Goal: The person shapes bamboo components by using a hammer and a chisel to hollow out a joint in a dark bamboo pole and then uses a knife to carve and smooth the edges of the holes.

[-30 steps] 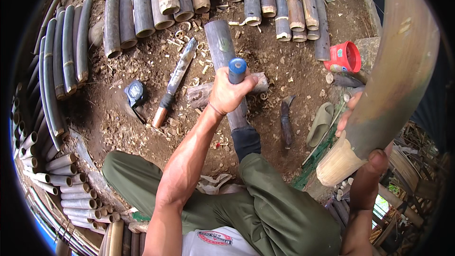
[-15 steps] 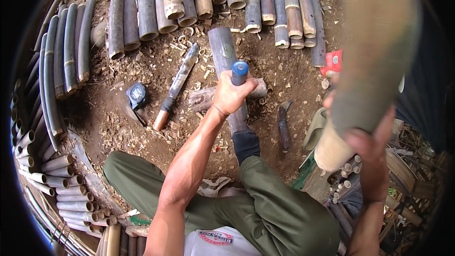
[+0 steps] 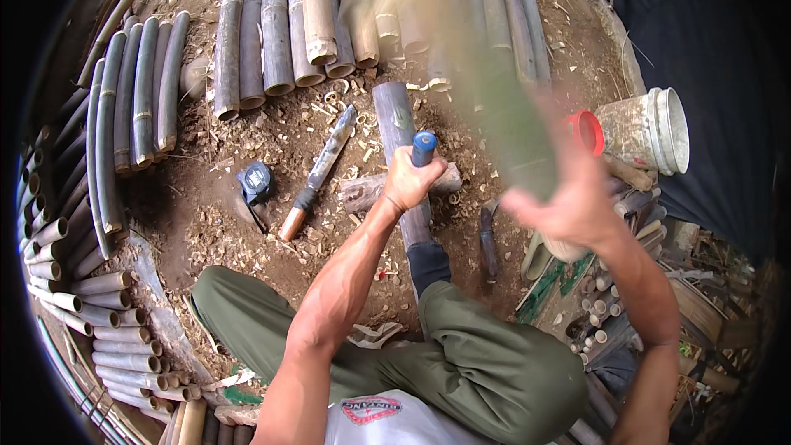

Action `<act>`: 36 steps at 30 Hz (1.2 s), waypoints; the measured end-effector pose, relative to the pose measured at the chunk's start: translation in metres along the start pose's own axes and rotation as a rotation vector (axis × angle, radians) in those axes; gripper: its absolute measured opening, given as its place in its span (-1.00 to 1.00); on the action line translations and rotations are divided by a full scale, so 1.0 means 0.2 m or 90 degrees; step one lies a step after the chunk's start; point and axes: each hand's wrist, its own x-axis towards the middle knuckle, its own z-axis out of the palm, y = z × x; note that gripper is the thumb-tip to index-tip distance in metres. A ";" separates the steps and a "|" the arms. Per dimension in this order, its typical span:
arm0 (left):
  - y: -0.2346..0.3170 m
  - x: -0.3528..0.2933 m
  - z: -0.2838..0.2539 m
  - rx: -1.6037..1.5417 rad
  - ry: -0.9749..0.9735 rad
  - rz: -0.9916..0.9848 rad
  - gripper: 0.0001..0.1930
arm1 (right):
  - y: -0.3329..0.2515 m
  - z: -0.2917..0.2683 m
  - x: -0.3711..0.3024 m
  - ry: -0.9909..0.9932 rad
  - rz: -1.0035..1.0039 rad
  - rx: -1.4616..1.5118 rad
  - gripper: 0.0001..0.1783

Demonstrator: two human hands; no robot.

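Observation:
My left hand (image 3: 409, 181) is wrapped round an upright tool with a round blue end (image 3: 423, 147); its lower part is hidden. It stands over a grey-brown bamboo length (image 3: 394, 111), which crosses a short log (image 3: 362, 193). A dark-covered foot (image 3: 431, 266) rests at the bamboo's near end. To the right, my right hand (image 3: 568, 202) grips a thick wooden club (image 3: 511, 115) raised above the ground, strongly blurred, its pale butt showing under the hand. Left of the log lie a machete (image 3: 325, 161) and a tape measure (image 3: 255, 183). A small dark-handled knife (image 3: 489, 243) lies to the right.
Cut bamboo lengths (image 3: 278, 25) line the far side, with more at the left (image 3: 144, 91) and stacked at near left (image 3: 124, 346). A dirty white bucket (image 3: 634, 128) lies on its side at right, beside a red container (image 3: 587, 133). Wood chips cover the soil.
My right hand has swung the club leftward and farther away, uncovering the bucket. My left hand keeps its hold on the blue-ended tool. The whole view has shifted slightly.

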 end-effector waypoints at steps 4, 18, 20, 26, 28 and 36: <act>-0.05 0.01 -0.01 -0.008 0.060 0.092 -0.84 | 0.01 -0.04 0.10 -0.009 -0.066 -0.057 0.08; -0.17 0.14 -0.08 -0.227 0.116 -0.115 -0.79 | 0.29 0.12 0.03 -0.031 0.068 0.239 0.16; -0.19 0.12 -0.11 -0.227 0.159 -0.175 -0.74 | 0.35 0.13 -0.07 0.076 0.011 0.367 0.16; -0.17 -0.05 0.00 0.004 0.150 -0.041 -0.66 | 0.52 0.00 -0.20 0.208 0.171 0.399 0.14; -0.12 0.06 -0.09 -0.196 0.300 -0.049 -0.65 | 0.57 0.00 -0.23 0.201 0.202 0.395 0.14; 0.35 0.18 -0.03 -0.205 0.276 0.172 -0.75 | 0.73 0.07 -0.19 0.120 0.292 0.445 0.12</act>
